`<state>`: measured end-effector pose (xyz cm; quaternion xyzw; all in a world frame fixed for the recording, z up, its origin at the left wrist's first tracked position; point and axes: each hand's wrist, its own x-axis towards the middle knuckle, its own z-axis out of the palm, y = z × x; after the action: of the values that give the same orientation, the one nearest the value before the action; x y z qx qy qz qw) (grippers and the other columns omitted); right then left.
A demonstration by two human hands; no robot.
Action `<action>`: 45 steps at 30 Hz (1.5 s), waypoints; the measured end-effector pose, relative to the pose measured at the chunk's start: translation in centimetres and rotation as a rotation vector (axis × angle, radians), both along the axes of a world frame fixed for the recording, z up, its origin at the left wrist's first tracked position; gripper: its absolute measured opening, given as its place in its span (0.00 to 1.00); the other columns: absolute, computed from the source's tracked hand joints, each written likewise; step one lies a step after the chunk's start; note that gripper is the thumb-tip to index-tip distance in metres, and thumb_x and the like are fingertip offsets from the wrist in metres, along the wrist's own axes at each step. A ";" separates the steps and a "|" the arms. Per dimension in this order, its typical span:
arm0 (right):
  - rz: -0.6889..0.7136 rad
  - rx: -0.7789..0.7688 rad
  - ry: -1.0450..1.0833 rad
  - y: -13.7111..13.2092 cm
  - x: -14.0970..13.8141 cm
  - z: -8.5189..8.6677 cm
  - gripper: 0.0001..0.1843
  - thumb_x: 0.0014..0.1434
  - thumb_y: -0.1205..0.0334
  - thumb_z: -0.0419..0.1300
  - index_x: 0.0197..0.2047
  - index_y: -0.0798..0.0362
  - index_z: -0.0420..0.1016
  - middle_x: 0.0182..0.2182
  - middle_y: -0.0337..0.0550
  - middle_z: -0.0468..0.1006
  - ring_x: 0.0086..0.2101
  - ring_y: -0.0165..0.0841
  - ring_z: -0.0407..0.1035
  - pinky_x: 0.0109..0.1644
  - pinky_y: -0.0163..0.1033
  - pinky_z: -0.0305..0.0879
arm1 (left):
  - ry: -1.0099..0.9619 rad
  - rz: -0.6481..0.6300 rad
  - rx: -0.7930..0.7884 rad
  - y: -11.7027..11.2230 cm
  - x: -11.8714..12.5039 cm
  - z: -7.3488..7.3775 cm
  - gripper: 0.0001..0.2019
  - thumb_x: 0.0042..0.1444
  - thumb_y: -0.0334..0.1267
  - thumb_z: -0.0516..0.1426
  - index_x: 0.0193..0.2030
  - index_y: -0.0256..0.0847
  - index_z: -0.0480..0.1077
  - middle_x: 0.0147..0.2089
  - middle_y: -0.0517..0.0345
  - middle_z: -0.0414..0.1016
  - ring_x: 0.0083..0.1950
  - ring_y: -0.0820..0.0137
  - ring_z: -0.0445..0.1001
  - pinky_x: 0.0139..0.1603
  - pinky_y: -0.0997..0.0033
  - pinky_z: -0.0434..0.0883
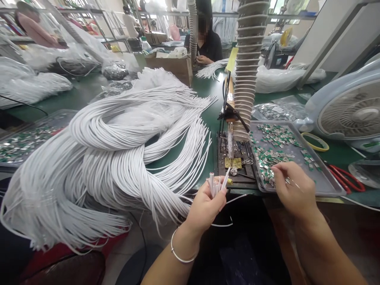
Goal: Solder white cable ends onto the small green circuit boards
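My left hand [205, 206] is closed around a small bunch of white cable ends [217, 183], their tips pointing up toward a soldering stand [233, 162]. A silver bangle sits on that wrist. My right hand [293, 189] is pinched over the near edge of a grey tray [323, 180], holding thin metal tweezers [292, 183] among several small green circuit boards [268, 158]. A huge coiled bundle of white cables [118, 158] lies to the left of my left hand.
A ribbed fume hose [247, 67] hangs over a soldering iron [230, 138]. A fan [350, 109], yellow tape ring [315, 141] and red scissors [346, 177] lie right. Another tray of parts [26, 138] sits left. A person in black [206, 43] works across the green table [208, 87].
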<state>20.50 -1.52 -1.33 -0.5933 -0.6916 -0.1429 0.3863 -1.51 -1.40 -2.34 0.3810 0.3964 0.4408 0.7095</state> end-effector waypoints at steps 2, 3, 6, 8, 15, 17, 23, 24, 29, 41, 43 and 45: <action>0.043 0.020 0.066 -0.5 -1.2 0.1 0.05 0.62 0.64 0.53 0.33 0.50 0.68 0.25 0.38 0.72 0.26 0.30 0.67 0.33 0.36 0.64 | 0.000 0.045 -0.037 0.0 0.2 0.1 0.16 0.47 0.44 0.64 0.36 0.38 0.64 0.18 0.72 0.57 0.17 0.83 0.50 0.20 0.77 0.48; 0.074 0.025 0.098 -0.7 -1.8 0.1 0.05 0.61 0.65 0.54 0.33 0.50 0.68 0.25 0.38 0.72 0.26 0.30 0.67 0.32 0.36 0.64 | -0.004 0.065 -0.051 0.1 0.3 0.0 0.16 0.46 0.44 0.64 0.35 0.38 0.64 0.19 0.72 0.56 0.16 0.84 0.49 0.19 0.78 0.47; 0.166 0.005 0.201 -1.2 -3.5 -0.1 0.04 0.60 0.67 0.55 0.34 0.51 0.68 0.26 0.38 0.72 0.27 0.29 0.68 0.31 0.35 0.66 | -0.023 0.084 -0.076 0.4 0.6 -0.1 0.16 0.47 0.46 0.64 0.33 0.38 0.64 0.18 0.74 0.52 0.16 0.85 0.46 0.19 0.79 0.42; 0.208 -0.030 0.282 -1.4 -4.4 -0.3 0.03 0.60 0.68 0.55 0.35 0.51 0.69 0.27 0.38 0.72 0.27 0.29 0.68 0.30 0.35 0.67 | -0.034 0.069 -0.073 0.5 0.7 -0.1 0.17 0.48 0.47 0.63 0.33 0.37 0.64 0.16 0.75 0.49 0.16 0.84 0.44 0.19 0.79 0.41; 0.307 -0.113 0.465 -1.2 -6.4 -1.0 0.06 0.59 0.70 0.55 0.40 0.52 0.69 0.32 0.40 0.73 0.26 0.27 0.71 0.29 0.33 0.71 | -0.059 0.050 -0.044 1.0 1.2 0.0 0.12 0.52 0.41 0.59 0.37 0.35 0.64 0.17 0.73 0.52 0.20 0.82 0.49 0.22 0.78 0.47; 0.316 -0.137 0.513 -1.0 -6.9 -1.0 0.07 0.60 0.71 0.54 0.41 0.52 0.69 0.32 0.39 0.72 0.25 0.25 0.71 0.28 0.31 0.72 | -0.058 0.033 -0.045 1.1 1.2 0.0 0.11 0.53 0.39 0.59 0.37 0.35 0.64 0.18 0.72 0.52 0.20 0.82 0.49 0.22 0.78 0.47; 0.329 -0.160 0.608 -0.5 -8.0 -0.8 0.06 0.60 0.71 0.54 0.40 0.52 0.68 0.31 0.37 0.70 0.24 0.22 0.70 0.28 0.28 0.72 | -0.005 0.069 -0.014 1.2 1.2 0.3 0.09 0.53 0.40 0.59 0.36 0.36 0.68 0.18 0.72 0.53 0.20 0.81 0.49 0.23 0.79 0.52; 0.329 -0.164 0.614 -0.5 -8.1 -0.8 0.06 0.60 0.71 0.54 0.40 0.52 0.68 0.31 0.37 0.70 0.24 0.22 0.70 0.28 0.29 0.73 | 0.000 0.073 -0.008 1.2 1.3 0.4 0.09 0.53 0.40 0.60 0.36 0.36 0.68 0.19 0.71 0.55 0.20 0.81 0.50 0.23 0.79 0.54; 0.328 -0.175 0.622 -0.6 -8.2 -0.8 0.06 0.60 0.70 0.54 0.40 0.52 0.69 0.31 0.38 0.70 0.25 0.23 0.70 0.28 0.29 0.72 | -0.011 0.087 0.038 1.3 1.5 0.9 0.06 0.54 0.37 0.59 0.34 0.37 0.70 0.21 0.67 0.61 0.23 0.80 0.58 0.30 0.79 0.63; 0.312 -0.158 0.617 -0.6 -8.1 -1.3 0.05 0.59 0.71 0.55 0.38 0.52 0.68 0.30 0.37 0.70 0.25 0.24 0.69 0.27 0.29 0.71 | 0.017 0.093 0.051 1.0 1.5 1.5 0.04 0.53 0.34 0.59 0.34 0.37 0.69 0.25 0.66 0.65 0.23 0.80 0.58 0.30 0.80 0.65; 0.314 -0.143 0.582 -0.6 -8.0 -1.4 0.05 0.59 0.71 0.55 0.38 0.52 0.68 0.30 0.38 0.70 0.25 0.24 0.69 0.28 0.30 0.71 | 0.042 0.106 0.053 1.0 1.5 1.6 0.04 0.53 0.34 0.58 0.34 0.36 0.69 0.26 0.65 0.66 0.23 0.81 0.57 0.30 0.80 0.64; 0.324 -0.110 0.530 -0.6 -7.9 -1.5 0.07 0.59 0.72 0.54 0.40 0.53 0.69 0.31 0.39 0.71 0.26 0.26 0.69 0.29 0.33 0.71 | 0.065 0.109 0.050 1.0 1.5 1.5 0.03 0.53 0.34 0.58 0.34 0.36 0.68 0.26 0.65 0.65 0.23 0.81 0.56 0.29 0.80 0.64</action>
<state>12.61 -2.12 -2.84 -0.5121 -0.6591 0.1175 0.5381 0.04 -0.42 -0.79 0.3906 0.4284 0.4757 0.6615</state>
